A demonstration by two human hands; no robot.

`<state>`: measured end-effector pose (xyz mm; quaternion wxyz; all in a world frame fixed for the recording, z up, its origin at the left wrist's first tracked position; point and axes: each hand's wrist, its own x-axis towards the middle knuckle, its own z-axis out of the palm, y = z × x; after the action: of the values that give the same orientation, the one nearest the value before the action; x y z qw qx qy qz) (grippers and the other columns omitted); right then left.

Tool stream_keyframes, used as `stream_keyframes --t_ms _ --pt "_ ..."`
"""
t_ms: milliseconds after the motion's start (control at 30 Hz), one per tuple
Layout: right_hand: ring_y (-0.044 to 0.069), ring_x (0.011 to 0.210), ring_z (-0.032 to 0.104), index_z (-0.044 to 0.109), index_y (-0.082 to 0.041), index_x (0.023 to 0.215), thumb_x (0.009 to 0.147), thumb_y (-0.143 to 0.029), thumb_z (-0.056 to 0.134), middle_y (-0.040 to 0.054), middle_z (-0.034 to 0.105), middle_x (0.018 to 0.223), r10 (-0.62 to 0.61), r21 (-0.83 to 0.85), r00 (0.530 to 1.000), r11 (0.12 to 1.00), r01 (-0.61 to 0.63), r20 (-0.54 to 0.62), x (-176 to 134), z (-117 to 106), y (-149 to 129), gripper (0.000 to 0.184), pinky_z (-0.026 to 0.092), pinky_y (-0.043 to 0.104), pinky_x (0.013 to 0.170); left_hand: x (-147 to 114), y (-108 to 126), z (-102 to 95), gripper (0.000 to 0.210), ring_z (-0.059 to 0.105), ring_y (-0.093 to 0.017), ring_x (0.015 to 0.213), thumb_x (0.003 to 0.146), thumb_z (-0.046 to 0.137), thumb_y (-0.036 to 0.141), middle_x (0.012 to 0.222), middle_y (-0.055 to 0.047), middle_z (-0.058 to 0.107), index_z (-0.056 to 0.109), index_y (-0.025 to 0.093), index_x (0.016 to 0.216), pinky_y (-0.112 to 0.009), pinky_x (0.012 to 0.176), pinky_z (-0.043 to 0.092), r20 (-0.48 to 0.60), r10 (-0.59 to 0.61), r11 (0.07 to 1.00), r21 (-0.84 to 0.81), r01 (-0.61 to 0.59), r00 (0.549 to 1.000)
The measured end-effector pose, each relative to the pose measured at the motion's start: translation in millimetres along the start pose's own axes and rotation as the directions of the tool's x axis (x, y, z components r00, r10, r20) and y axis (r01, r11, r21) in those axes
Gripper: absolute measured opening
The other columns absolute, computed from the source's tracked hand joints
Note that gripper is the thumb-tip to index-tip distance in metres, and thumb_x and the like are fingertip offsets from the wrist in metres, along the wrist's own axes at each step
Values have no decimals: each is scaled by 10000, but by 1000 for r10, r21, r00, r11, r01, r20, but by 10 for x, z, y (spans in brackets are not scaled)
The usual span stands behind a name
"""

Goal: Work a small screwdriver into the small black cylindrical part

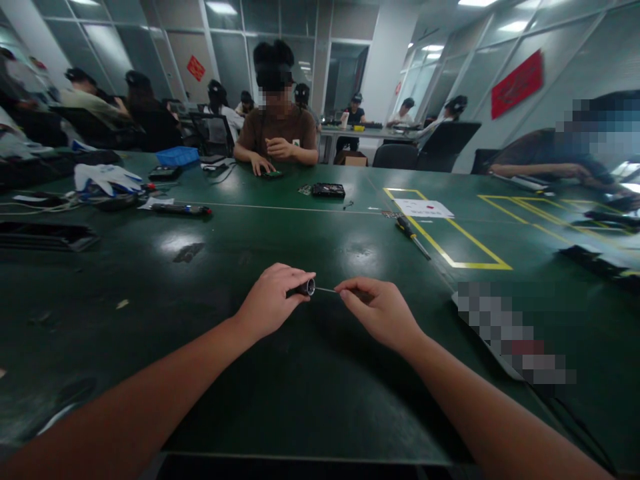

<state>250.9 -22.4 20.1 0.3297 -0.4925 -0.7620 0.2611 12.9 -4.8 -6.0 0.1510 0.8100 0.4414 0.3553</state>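
Bare forearms reach over a smooth, dark green counter (300, 393) with a soft sheen. The left hand (265, 303) has its grip wrapped on a short dark cylinder (302, 289), thumb below and fingers above, its round open end ringed by a bright, metal-like rim. The right hand (377, 310) has its grip pinched, thumb against fingertips, on a thin, straight rod (326, 290) with a pale metallic gleam. The rod spans the space between the 2 hands, its far end at the cylinder's mouth — whether inside or only against the rim, I cannot tell. Both things are held near the middle of the counter.

To the right lies a long, pale-edged block (493, 333), its top obscured by pixels. Beyond, a screwdriver (414, 239) with a black-and-yellow handle and slim shaft rests beside a rectangle of flat yellow tape (483, 266). A white printed sheet (425, 209) lies partly across that tape.

Farther left are a dark pen-shaped tool (181, 209), crumpled white-and-blue fabric gloves (107, 180) and a blue tray (177, 157). A black boxy part (329, 191) sits before a seated co-worker (277, 133) in brown — glossy glass panels (285, 33) stand behind.
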Motion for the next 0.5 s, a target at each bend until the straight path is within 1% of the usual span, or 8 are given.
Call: stream_keyframes --t_ms 67,133,200,267,400,500 --pt "151 623 646 765 -191 961 925 -279 598 22 751 782 14 10 1000 1000 -14 15 5 8 18 193 472 281 596 0 5 2 439 640 -263 1080 799 777 135 1163 -40 760 729 272 1213 -480 966 503 17 -17 1000 10 16 1000" --pt "154 654 656 760 -195 977 928 -291 600 20 748 802 27 42 998 999 -29 51 11 15 40 192 477 282 611 -2 8 0 444 649 -262 1064 784 793 138 1137 -50 762 732 256 1208 -465 947 516 23 -69 998 -6 69 997" --pt "155 677 658 753 -196 980 928 -291 600 16 739 803 38 84 996 996 -44 82 18 21 58 188 481 282 628 -1 5 -3 486 662 -259 1057 762 811 143 1133 -62 756 721 245 1228 -456 949 523 5 -133 990 -43 133 991" --pt "151 677 650 747 -192 971 922 -285 604 10 727 787 46 116 995 992 -57 92 25 26 65 178 481 281 634 2 -3 -3 559 666 -266 1091 741 824 147 1143 -61 754 689 250 1273 -475 994 506 -21 -176 981 -82 173 984" --pt "149 654 629 743 -186 961 916 -294 606 11 721 781 64 133 994 988 -76 93 32 21 60 181 471 283 621 7 -36 18 723 657 -290 1181 714 849 181 1130 -48 773 584 262 1382 -564 1131 387 -28 -194 968 -165 187 981" --pt "156 657 634 745 -188 961 916 -305 608 18 731 793 62 117 995 991 -71 77 30 17 70 185 471 288 620 4 -59 38 765 654 -294 1208 700 865 208 1136 -61 773 558 252 1399 -596 1194 293 -31 -196 960 -211 185 980"
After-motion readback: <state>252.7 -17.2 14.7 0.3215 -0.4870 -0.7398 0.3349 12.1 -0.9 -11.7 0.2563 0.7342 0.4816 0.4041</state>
